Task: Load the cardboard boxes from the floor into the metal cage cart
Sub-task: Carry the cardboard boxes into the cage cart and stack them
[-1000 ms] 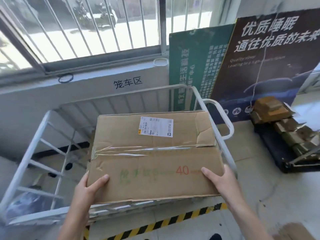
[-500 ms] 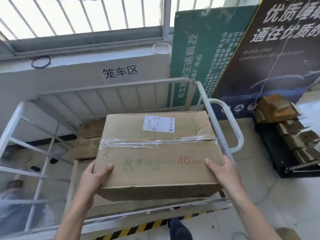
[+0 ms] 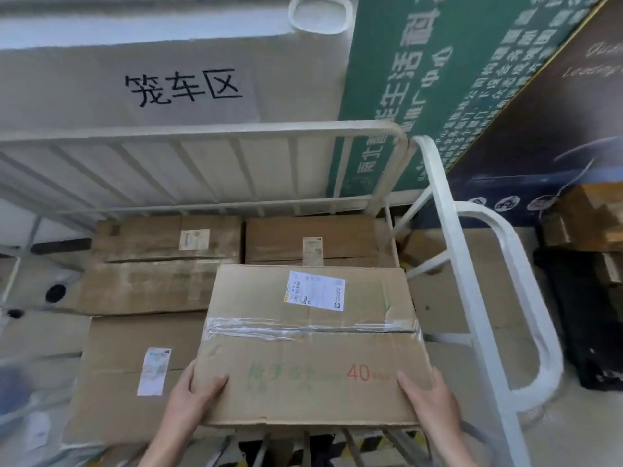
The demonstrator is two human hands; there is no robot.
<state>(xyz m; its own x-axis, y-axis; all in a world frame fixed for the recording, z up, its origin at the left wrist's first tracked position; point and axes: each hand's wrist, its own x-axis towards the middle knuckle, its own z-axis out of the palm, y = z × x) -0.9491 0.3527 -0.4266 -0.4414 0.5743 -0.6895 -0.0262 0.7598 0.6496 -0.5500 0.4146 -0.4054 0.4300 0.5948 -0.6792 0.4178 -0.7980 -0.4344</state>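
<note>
While left hand [image 3: 194, 397] and right hand [image 3: 429, 397] clasp the box [image 3: 310, 348] by near corners, its right edge sits beside the cart [image 3: 450, 237] rail — loaded boxes [image 3: 151, 267] crowd left.

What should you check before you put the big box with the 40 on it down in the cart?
1. Left hand grips the cardboard box: ok.
2. Right hand grips it too: ok.
3. Box is over the cage cart, clear of its right rail: ok.
4. Spot under the box is free: cannot tell, hidden.
5. Neighbouring labelled box lies flat: ok.
</note>
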